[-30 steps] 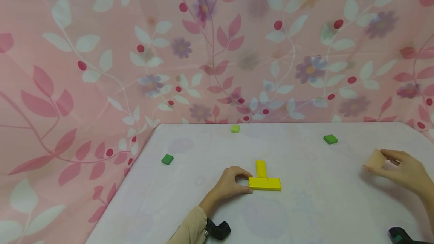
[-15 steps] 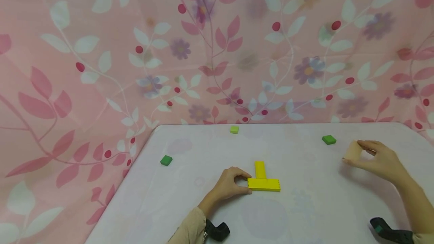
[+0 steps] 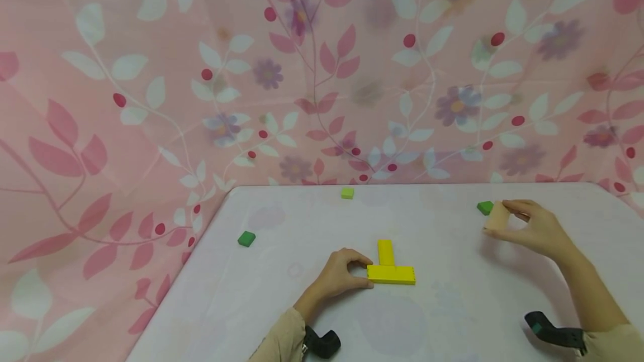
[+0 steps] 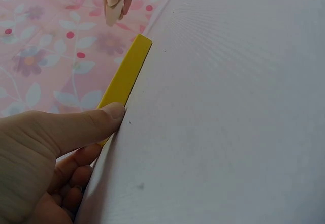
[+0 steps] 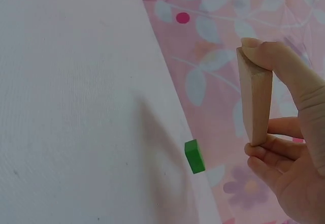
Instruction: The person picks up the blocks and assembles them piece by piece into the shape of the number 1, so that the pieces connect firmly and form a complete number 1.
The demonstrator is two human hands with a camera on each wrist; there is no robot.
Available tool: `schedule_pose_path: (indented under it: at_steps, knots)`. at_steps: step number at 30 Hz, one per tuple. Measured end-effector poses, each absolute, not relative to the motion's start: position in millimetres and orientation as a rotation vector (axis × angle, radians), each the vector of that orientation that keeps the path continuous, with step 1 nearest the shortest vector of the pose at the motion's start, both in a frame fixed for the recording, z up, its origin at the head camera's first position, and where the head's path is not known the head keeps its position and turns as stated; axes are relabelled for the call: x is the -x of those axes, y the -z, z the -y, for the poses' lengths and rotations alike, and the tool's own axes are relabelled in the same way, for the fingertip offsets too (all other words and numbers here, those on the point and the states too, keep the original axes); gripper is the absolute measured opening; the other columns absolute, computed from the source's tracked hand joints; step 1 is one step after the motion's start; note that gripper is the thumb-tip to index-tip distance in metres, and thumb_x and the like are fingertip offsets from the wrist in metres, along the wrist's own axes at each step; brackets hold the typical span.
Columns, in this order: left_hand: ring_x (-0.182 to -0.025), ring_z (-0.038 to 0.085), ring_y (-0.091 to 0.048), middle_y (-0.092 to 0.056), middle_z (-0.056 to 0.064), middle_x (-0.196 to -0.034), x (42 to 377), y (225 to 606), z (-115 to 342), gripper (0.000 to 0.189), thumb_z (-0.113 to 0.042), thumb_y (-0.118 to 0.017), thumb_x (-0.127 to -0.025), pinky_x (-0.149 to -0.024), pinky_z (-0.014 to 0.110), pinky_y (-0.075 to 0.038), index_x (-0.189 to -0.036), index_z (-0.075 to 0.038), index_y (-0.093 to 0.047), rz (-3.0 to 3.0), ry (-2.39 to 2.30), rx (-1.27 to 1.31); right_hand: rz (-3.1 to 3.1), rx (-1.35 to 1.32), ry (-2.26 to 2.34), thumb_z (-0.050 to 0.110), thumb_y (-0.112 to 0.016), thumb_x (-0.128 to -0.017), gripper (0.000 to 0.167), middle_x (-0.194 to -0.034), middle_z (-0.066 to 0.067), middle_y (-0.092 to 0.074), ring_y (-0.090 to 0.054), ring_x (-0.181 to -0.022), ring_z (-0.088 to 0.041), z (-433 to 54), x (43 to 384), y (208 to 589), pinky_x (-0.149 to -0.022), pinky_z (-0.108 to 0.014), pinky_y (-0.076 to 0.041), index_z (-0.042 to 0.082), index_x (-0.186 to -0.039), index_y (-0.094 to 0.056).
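Two flat yellow blocks form an upside-down T on the table in the head view: a crosswise yellow block (image 3: 391, 275) in front and a lengthwise yellow block (image 3: 386, 252) behind it. My left hand (image 3: 338, 273) pinches the left end of the crosswise one between thumb and fingers. A plain wooden block (image 5: 255, 99) is held by its two ends between the thumb and fingers of my right hand (image 3: 537, 228), above the table at the right. In the head view this block partly covers a green block (image 3: 484, 208) lying behind it.
A dark green block (image 3: 246, 238) lies at the left of the white table (image 3: 201, 317), and a light green block (image 3: 347, 193) near its far edge. Behind hangs a pink floral cloth (image 3: 322, 71). Black wrist devices (image 3: 553, 331) sit at both wrists.
My right hand has moved left and slightly away from me with the wooden block, from the right side to in front of the green block. My left hand and the yellow blocks have stayed put.
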State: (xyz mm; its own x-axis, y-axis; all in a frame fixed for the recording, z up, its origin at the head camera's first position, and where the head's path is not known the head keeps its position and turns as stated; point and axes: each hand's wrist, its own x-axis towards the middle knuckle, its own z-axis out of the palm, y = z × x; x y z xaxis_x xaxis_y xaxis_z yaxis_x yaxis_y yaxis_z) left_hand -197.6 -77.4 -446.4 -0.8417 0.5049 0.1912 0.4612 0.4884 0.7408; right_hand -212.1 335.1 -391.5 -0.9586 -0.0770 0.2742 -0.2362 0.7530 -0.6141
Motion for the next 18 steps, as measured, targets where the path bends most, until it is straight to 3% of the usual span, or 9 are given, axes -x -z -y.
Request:
schedule_pose_path:
  at_steps: [3, 5, 8, 13, 15, 18]
  knots:
    - [-0.091, 0.008, -0.055, -0.068, -0.002, -0.096, 198, 447, 78, 0.037, -0.018, -0.084, -0.069, -0.084, 0.025, -0.044, -0.103, -0.007, -0.072, -2.666, -1.299, -0.869, 2.708, -0.277, -1.000, 0.027, -0.082, -0.072, 0.077, -0.124, -0.031, -0.046, -0.047, -0.109, -0.049, -329, 214, 389, -0.082, -0.024, -0.046, -0.015, -0.127, -0.048]
    - [-0.091, 0.008, -0.055, -0.068, -0.002, -0.096, 198, 447, 78, 0.037, -0.018, -0.084, -0.069, -0.084, 0.025, -0.044, -0.103, -0.008, -0.072, -2.668, -1.296, -0.868, 2.699, -0.297, -1.008, 0.027, -0.082, -0.071, 0.077, -0.124, -0.031, -0.046, -0.047, -0.109, -0.049, -326, 215, 389, -0.075, -0.008, -0.038, -0.015, -0.127, -0.048]
    - [-0.091, 0.007, -0.055, -0.068, -0.002, -0.096, 198, 447, 78, 0.037, -0.019, -0.084, -0.070, -0.085, 0.025, -0.044, -0.103, -0.008, -0.072, -2.670, -1.292, -0.865, 2.682, -0.321, -1.033, 0.026, -0.082, -0.071, 0.077, -0.125, -0.030, -0.047, -0.047, -0.109, -0.048, -321, 217, 388, -0.071, 0.000, -0.030, -0.015, -0.126, -0.048]
    - [-0.091, 0.007, -0.055, -0.068, -0.003, -0.096, 199, 448, 78, 0.037, -0.019, -0.084, -0.070, -0.085, 0.025, -0.044, -0.103, -0.008, -0.072, -2.668, -1.291, -0.863, 2.680, -0.331, -1.049, 0.026, -0.083, -0.071, 0.078, -0.126, -0.028, -0.046, -0.047, -0.111, -0.046, -312, 222, 389, -0.074, -0.004, -0.034, -0.014, -0.128, -0.048]
    - [-0.090, 0.007, -0.055, -0.068, -0.003, -0.096, 199, 449, 78, 0.037, -0.019, -0.084, -0.070, -0.084, 0.025, -0.044, -0.103, -0.008, -0.072, -2.666, -1.294, -0.864, 2.685, -0.336, -1.044, 0.027, -0.082, -0.071, 0.078, -0.126, -0.028, -0.046, -0.048, -0.111, -0.046, -308, 224, 389, -0.077, -0.013, -0.039, -0.013, -0.129, -0.048]
    - [-0.090, 0.008, -0.056, -0.068, -0.003, -0.096, 199, 449, 78, 0.037, -0.018, -0.083, -0.070, -0.084, 0.025, -0.044, -0.103, -0.008, -0.072, -2.664, -1.302, -0.874, 2.676, -0.358, -1.047, 0.027, -0.082, -0.071, 0.078, -0.126, -0.029, -0.046, -0.048, -0.110, -0.045, -302, 228, 388, -0.083, -0.037, -0.044, -0.013, -0.129, -0.048]
